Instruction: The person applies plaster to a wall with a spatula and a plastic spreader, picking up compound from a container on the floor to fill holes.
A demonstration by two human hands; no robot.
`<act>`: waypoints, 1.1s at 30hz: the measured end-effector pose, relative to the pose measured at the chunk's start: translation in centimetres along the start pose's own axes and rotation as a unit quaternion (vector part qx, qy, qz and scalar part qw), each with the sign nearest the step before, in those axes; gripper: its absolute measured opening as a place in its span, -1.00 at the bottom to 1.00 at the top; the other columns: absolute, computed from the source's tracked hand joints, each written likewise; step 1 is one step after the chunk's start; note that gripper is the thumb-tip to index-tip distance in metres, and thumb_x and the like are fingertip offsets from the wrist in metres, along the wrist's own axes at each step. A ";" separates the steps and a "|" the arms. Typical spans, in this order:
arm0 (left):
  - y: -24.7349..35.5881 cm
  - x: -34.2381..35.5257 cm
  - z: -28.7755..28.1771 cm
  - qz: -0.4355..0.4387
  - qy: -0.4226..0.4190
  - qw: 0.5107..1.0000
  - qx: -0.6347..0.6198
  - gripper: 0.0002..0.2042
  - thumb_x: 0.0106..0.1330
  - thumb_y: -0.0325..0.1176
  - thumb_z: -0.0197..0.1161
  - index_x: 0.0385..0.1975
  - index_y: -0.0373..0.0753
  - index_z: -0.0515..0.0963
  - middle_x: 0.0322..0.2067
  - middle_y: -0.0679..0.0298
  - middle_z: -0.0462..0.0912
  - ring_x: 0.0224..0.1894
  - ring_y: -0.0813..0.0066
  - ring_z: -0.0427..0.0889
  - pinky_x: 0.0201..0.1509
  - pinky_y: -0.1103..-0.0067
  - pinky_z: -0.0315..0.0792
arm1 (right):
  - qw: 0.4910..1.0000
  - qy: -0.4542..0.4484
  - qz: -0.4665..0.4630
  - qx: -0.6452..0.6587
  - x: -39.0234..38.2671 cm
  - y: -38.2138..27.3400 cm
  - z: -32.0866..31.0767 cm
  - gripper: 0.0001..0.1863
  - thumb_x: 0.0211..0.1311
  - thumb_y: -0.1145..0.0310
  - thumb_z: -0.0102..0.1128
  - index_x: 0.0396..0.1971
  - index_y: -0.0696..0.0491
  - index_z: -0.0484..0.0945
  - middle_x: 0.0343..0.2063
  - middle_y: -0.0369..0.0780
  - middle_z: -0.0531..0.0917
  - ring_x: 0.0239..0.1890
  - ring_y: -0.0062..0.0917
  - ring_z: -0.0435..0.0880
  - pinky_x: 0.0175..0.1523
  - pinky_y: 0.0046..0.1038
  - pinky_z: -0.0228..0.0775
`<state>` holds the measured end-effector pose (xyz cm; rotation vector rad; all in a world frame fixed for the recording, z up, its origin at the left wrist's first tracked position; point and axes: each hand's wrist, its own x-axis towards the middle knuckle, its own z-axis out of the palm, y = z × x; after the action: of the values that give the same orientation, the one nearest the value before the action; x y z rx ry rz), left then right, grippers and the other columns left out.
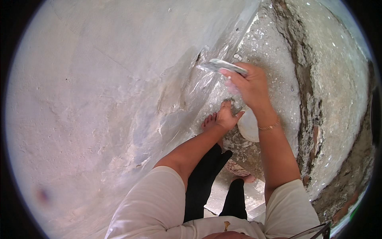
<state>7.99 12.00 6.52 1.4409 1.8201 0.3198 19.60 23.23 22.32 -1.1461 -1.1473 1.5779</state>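
Observation:
My right hand [254, 85] is closed round a flat, plaster-smeared scraper [221, 65], its blade blurred by motion. The blade's end is at the foot of the pale wall [99, 79], by a rough, wet-looking strip; whether it touches cannot be told. Lower down, my left hand [227, 118] hangs above the floor near my bare foot [209, 120], its thumb apart from the fingers and nothing visible in it. Beside that hand lies a round whitish disc-like thing [248, 125], partly hidden by my right forearm.
White specks and crumbs cover the grey floor [274, 51]. A broken, earthy channel [304, 79] runs along my right, with a pale slab [338, 99] beyond it. My other foot [248, 179] stands farther back near a patterned patch [237, 169].

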 end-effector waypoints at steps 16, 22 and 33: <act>-0.2 0.0 0.0 0.000 0.001 1.000 0.021 -0.36 0.10 -0.04 0.37 0.03 -0.42 0.38 -0.03 -0.17 0.47 0.04 -0.11 0.48 0.13 0.28 0.37 | 0.991 0.072 0.104 0.044 -0.8 2.8 -3.5 -0.82 0.08 0.47 0.32 -0.34 0.24 0.64 -0.60 -0.27 0.62 -0.61 -0.63 0.56 -0.50 -0.58 0.38; -1.4 0.9 1.2 0.034 -0.018 0.999 -0.017 -0.31 0.07 -0.01 0.38 0.07 -0.40 0.36 0.01 -0.14 0.42 0.06 -0.11 0.46 0.13 0.26 0.37 | 0.987 -0.049 0.042 0.147 -4.2 1.4 -5.0 -0.67 -0.05 0.62 0.19 -0.19 0.23 0.62 -0.41 -0.21 0.66 -0.37 -0.61 0.64 -0.26 -0.62 0.47; -0.1 0.6 1.4 0.005 -0.069 0.997 0.018 -0.26 0.08 0.00 0.37 0.14 -0.40 0.32 0.08 -0.13 0.39 0.13 -0.08 0.41 0.21 0.27 0.29 | 0.996 -0.002 -0.051 -0.069 -3.5 -0.4 -4.9 -0.67 -0.06 0.59 0.26 -0.22 0.14 0.45 -0.30 -0.28 0.52 -0.15 -0.61 0.45 0.02 -0.58 0.28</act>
<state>8.82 12.12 5.28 1.4609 1.7155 0.1868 25.16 20.94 22.59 -1.1548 -1.3128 1.4425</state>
